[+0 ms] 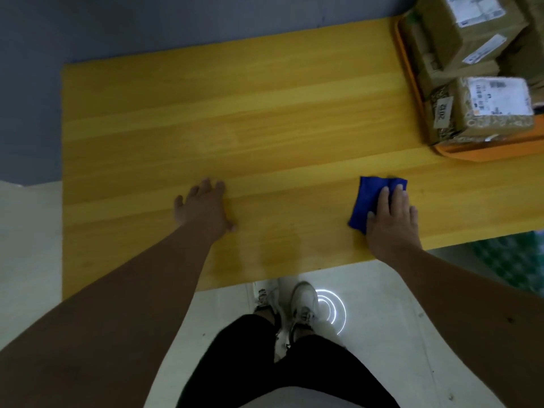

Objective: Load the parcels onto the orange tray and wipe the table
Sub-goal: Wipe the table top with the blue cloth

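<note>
Wiping in hand: right hand (390,219) pressed flat, fingers spread, on folded blue cloth (371,198) near front right of wooden table (235,113); nothing pinched, only pinned under palm. Left hand (203,209) open, resting empty on tabletop, well apart. Parcels (477,81) already stacked on orange tray (482,150) at far right corner. Best done with even downward pressure, overlapping strokes along the grain, bracing with free hand, stopping short of tray. Tray and upper parcels cut off by frame edge; parcel count unclear. Label print too blurred to read fully. Faint smears near front edge, wet or reflected, cannot tell.
</note>
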